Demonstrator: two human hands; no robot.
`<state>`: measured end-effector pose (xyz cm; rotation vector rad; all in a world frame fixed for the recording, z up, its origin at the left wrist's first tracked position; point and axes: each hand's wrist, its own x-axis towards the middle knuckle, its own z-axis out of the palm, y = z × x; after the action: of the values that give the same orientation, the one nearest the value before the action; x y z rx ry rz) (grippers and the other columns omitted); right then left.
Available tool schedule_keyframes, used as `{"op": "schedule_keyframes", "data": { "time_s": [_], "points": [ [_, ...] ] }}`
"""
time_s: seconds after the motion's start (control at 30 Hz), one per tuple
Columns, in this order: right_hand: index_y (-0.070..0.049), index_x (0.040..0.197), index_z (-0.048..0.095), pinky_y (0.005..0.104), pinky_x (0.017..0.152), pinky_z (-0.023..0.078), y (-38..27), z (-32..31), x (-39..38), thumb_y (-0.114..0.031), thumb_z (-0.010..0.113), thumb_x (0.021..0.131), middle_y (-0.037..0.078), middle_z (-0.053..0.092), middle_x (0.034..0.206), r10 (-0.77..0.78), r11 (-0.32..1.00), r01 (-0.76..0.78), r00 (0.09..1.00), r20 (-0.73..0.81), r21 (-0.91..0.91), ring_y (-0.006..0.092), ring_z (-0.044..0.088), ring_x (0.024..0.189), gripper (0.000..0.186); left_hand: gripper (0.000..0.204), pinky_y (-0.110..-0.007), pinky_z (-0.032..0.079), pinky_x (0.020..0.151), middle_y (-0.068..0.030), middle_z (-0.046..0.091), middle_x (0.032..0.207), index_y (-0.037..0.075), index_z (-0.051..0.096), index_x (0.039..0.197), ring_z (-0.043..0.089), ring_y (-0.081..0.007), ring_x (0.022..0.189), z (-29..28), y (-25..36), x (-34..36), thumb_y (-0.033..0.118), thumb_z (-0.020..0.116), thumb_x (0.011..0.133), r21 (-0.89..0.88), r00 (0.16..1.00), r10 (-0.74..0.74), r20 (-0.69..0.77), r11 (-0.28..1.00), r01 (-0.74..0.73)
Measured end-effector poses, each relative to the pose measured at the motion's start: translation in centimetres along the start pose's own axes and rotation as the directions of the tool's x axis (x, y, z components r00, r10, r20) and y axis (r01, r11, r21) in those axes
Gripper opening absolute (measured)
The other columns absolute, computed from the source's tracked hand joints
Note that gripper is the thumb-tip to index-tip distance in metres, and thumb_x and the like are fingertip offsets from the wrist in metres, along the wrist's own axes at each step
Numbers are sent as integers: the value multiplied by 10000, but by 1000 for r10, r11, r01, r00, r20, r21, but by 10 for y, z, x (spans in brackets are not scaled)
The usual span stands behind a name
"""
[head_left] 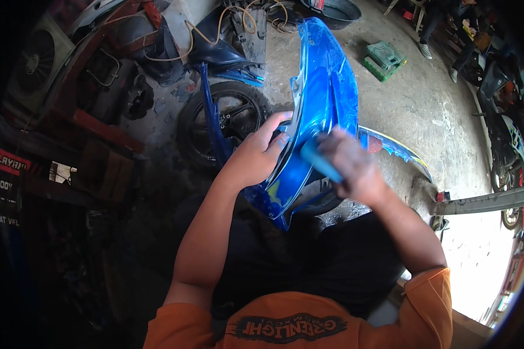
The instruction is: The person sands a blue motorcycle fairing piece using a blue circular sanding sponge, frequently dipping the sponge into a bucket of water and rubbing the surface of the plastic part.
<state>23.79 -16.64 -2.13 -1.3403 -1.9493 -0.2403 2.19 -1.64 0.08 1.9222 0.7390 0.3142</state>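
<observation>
— Above the person's lap, what stands there?
— A glossy blue plastic motorcycle fairing panel, upright. The left hand clasps its lower edge; the blurred right hand pinches a small blue pad against it.

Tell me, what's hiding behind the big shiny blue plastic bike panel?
Behind the shiny blue plastic panel held by the left hand and right hand, a black spoked wheel and grey concrete floor show. The wheel's right side is covered.
</observation>
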Motion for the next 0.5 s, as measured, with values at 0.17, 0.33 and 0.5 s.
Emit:
{"op": "schedule_keyframes", "data": {
  "time_s": [0.17, 0.33, 0.5],
  "points": [
    [15, 992, 688, 550, 1234, 507, -2, -1, 5, -30, 761, 678, 180, 733, 1145, -156, 985, 144, 978, 135, 95, 365, 735, 1198, 325, 447, -428, 463, 1161, -235, 662, 1441, 74, 489, 1590, 630, -333, 1363, 5, -20, 1, 137, 527, 1150, 32, 988, 126, -88, 992, -124],
    [13, 994, 694, 517, 1234, 511, -22, 9, -5, -65, 743, 713, 182, 739, 1152, -260, 962, 231, 938, 230, 146, 385, 733, 1189, 296, 443, -465, 503, 1112, -278, 717, 1361, 132, 491, 1591, 680, -431, 1327, 3, -13, 1, 163, 528, 1151, 44, 986, 145, -81, 989, -142],
    [14, 976, 692, 524, 1201, 531, 1, -11, 7, -96, 735, 687, 195, 740, 1191, -72, 988, 78, 996, 49, -131, 359, 736, 1218, 311, 454, -399, 418, 1212, -207, 632, 1500, 53, 485, 1600, 573, -262, 1434, -2, 11, -3, 124, 524, 1153, -42, 998, -58, 16, 997, 59]
  ]
}}
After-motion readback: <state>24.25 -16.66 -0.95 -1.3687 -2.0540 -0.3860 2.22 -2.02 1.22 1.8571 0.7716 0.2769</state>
